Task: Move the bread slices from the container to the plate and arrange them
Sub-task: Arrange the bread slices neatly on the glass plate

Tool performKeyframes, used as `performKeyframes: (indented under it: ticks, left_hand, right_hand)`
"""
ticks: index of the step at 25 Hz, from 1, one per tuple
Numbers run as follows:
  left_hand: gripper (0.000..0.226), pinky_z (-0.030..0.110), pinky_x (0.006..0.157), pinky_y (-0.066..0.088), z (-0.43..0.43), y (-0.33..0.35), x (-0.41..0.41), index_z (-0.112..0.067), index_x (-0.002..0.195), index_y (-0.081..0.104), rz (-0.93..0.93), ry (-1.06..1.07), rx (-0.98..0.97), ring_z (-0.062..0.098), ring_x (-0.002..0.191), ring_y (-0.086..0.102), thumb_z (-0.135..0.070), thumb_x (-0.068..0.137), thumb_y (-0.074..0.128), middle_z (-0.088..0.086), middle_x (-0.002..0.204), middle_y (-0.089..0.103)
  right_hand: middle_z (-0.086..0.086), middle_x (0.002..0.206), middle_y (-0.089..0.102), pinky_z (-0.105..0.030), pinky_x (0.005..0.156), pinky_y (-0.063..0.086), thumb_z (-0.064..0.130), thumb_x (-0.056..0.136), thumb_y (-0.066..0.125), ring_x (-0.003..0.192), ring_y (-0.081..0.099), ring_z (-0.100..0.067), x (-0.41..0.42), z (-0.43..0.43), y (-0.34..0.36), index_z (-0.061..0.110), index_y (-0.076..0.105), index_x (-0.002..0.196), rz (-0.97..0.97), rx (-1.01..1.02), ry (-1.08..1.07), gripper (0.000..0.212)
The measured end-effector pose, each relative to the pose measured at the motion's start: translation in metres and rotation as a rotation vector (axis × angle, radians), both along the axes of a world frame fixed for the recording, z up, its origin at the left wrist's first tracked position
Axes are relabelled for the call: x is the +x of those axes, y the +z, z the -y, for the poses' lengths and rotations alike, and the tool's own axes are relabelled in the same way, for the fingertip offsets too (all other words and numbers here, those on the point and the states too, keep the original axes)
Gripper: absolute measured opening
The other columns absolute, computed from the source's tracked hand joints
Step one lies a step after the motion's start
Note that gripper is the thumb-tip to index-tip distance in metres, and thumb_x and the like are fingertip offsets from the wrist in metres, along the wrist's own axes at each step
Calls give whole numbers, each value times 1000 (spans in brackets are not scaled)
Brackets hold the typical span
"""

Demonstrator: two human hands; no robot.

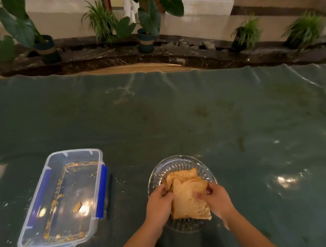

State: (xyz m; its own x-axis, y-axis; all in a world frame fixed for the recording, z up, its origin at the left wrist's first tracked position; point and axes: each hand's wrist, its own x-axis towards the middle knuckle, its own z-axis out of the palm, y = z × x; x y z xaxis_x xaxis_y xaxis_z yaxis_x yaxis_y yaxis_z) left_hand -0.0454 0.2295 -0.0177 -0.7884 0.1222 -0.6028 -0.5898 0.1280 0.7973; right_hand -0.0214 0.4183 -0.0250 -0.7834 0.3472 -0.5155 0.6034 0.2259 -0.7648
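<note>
A clear glass plate (181,163) stands near the table's front edge, a little right of centre. Brown bread slices (187,197) lie overlapped on it, the top slice tilted toward me. My left hand (160,205) grips the left edge of the slices and my right hand (216,200) pinches the right edge of the top slice. To the left sits a clear plastic container (71,157) with blue side clips; it holds only crumbs and one small crust piece (77,207).
A dark green wrinkled sheet (177,112) covers the table. Crumbs lie scattered around the container. Beyond the far edge runs a dark stone ledge (172,54) with several potted plants (145,33).
</note>
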Motion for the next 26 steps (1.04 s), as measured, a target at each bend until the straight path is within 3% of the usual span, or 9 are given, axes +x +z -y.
performKeyframes:
  ticks: [4, 10, 13, 16, 18, 20, 23, 24, 26]
  left_hand:
    - [24, 32, 67, 53, -10, 3, 5, -20, 88, 77, 62, 133, 15, 15, 74, 66, -7, 85, 56, -1, 75, 71]
    - [24, 38, 79, 60, -12, -1, 23, -26, 103, 76, 118, 78, 51, 18, 93, 74, -16, 85, 64, 3, 98, 79]
    - [21, 41, 83, 60, -14, -7, 23, -35, 104, 66, 88, 127, -64, 17, 92, 72, -24, 85, 68, 3, 100, 74]
    - [18, 41, 85, 57, -16, -8, 12, -31, 100, 69, 6, 104, -153, 17, 95, 69, -28, 83, 65, 4, 104, 71]
    - [18, 44, 90, 55, -18, -7, 3, -28, 99, 72, 17, 111, -126, 19, 98, 68, -28, 82, 63, 3, 104, 71]
    - [16, 39, 80, 55, -20, -4, -7, -19, 93, 72, 69, 149, -60, 17, 85, 68, -26, 82, 62, 0, 89, 72]
    - [8, 36, 65, 49, -19, 0, -20, -17, 72, 66, 103, 227, 13, 17, 68, 62, -19, 78, 61, 4, 71, 62]
    - [7, 35, 65, 50, -19, 2, -23, -18, 72, 67, 99, 236, 34, 16, 69, 63, -19, 76, 62, 3, 72, 64]
    - [22, 41, 77, 56, -21, 3, -33, -18, 95, 72, 87, 250, 63, 16, 84, 70, -21, 74, 66, 2, 88, 73]
  right_hand:
    - [-4, 85, 76, -31, 63, 59, 9, 70, 84, 79, 72, -20, 7, -11, 4, 17, 72, 89, -98, -112, 31, 24]
    - [1, 87, 78, -24, 65, 56, 8, 71, 83, 82, 73, -14, 40, -15, -14, 17, 72, 98, -30, -154, 34, 30]
    - [8, 88, 75, -34, 76, 58, 26, 72, 80, 83, 70, -9, 33, -10, -17, 29, 69, 97, 54, -37, 63, 28]
    - [18, 88, 68, -27, 70, 52, 44, 71, 76, 83, 63, 1, 14, -10, -11, 47, 59, 85, 64, 106, 101, 22]
    - [17, 89, 68, -28, 72, 51, 46, 71, 76, 86, 63, -1, 1, -9, -10, 44, 61, 86, 41, 98, 89, 21]
    - [13, 88, 69, -31, 74, 54, 43, 73, 77, 86, 66, -7, -10, -6, -13, 34, 67, 94, 42, 74, 98, 25]
    - [13, 79, 64, -22, 62, 45, 38, 72, 79, 75, 62, -3, -17, 0, -16, 28, 66, 101, 0, 61, 68, 33]
    - [13, 78, 64, -20, 60, 44, 37, 71, 80, 71, 63, -3, -19, 1, -15, 29, 65, 101, -29, 63, 55, 34]
    - [13, 83, 69, -20, 61, 49, 36, 69, 82, 74, 67, -2, -26, -2, -14, 31, 62, 102, -80, 60, 42, 39]
